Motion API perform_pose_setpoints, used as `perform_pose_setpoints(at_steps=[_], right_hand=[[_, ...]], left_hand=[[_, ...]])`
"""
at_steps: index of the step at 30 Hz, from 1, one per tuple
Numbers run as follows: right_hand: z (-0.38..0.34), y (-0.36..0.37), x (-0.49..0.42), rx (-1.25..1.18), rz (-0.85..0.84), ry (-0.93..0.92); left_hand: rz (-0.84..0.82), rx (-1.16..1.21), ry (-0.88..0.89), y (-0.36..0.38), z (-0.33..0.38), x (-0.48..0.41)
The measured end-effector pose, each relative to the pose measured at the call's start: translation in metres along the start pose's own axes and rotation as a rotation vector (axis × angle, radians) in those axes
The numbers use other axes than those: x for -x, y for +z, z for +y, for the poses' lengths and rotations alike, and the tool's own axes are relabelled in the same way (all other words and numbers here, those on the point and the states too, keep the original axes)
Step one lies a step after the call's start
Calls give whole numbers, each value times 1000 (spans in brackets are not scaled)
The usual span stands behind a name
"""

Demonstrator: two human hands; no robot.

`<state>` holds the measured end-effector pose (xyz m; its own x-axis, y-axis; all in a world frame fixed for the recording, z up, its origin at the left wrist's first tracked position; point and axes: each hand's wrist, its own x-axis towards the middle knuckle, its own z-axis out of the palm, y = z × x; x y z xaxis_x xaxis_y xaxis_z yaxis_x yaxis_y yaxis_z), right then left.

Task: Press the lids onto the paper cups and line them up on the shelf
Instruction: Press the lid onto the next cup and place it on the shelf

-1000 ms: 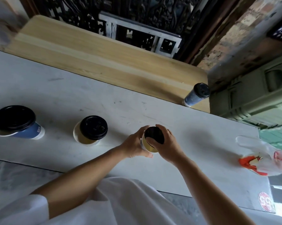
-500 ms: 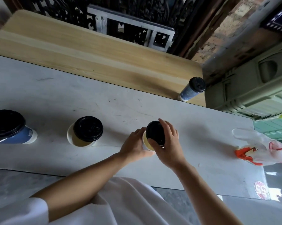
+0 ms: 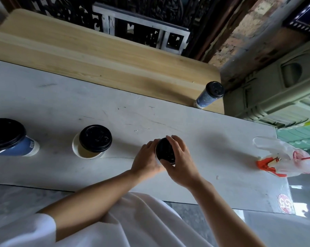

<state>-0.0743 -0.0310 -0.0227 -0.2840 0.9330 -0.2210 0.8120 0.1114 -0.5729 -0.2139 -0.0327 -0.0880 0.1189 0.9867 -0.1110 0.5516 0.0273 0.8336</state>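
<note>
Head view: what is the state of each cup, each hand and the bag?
Held cup: upright, lid seating unclear.
Left hand: grips held cup.
Right hand: grips its lid.
Yellow cup: lidded, upright.
Wide blue cup: lidded, upright.
Tall blue cup: lidded, on shelf.
Bag: crumpled.

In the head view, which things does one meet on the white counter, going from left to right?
blue cup with a black lid → cream cup with a black lid → small lidded cup, gripped by the left hand and the right hand → plastic bag
</note>
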Motion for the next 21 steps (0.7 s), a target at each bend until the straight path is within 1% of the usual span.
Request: perform_pose_setpoints(at_steps=[5, 8, 10, 13, 17, 19, 21], right_hand=[[5, -3, 1, 55, -58, -51], [3, 0, -1, 114, -79, -73], [-1, 3, -2, 134, -74, -51], [-4, 10, -2, 136, -83, -13], [4, 14, 7, 126, -63, -57], [8, 13, 9, 146, -62, -81], [8, 13, 9, 186, -64, -96]], left_hand=[[-14, -25, -22, 4, -4, 1], [-22, 21, -107, 4, -3, 2], [-55, 56, -138, 5, -1, 3], [-57, 39, -118, 6, -2, 2], [-48, 74, -92, 3, -4, 3], [-69, 64, -86, 2, -4, 4], [-77, 85, -122, 0, -2, 3]])
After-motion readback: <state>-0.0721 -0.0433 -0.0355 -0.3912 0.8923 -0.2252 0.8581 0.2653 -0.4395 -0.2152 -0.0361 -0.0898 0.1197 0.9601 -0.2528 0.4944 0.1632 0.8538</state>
